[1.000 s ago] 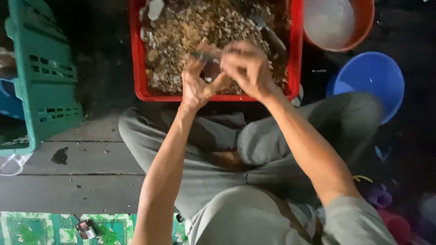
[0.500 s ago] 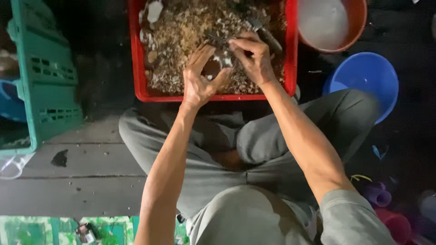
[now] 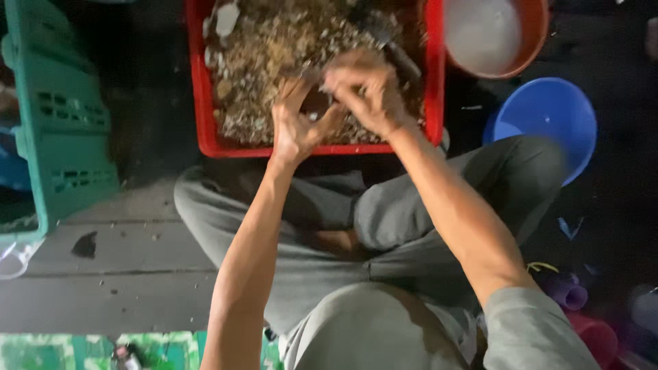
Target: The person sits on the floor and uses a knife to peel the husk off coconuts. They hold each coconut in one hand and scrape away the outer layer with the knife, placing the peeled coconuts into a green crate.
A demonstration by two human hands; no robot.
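A small dark shell (image 3: 317, 104) is clamped between left hand (image 3: 298, 123) and right hand (image 3: 367, 92) above the red tray (image 3: 200, 103).

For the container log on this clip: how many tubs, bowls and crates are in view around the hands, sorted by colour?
Red: 1, the red tray of shell debris beneath the left hand and right hand
Orange: 1, the orange bowl
Blue: 1, the blue bowl
Green: 1, the green crate
Total: 4
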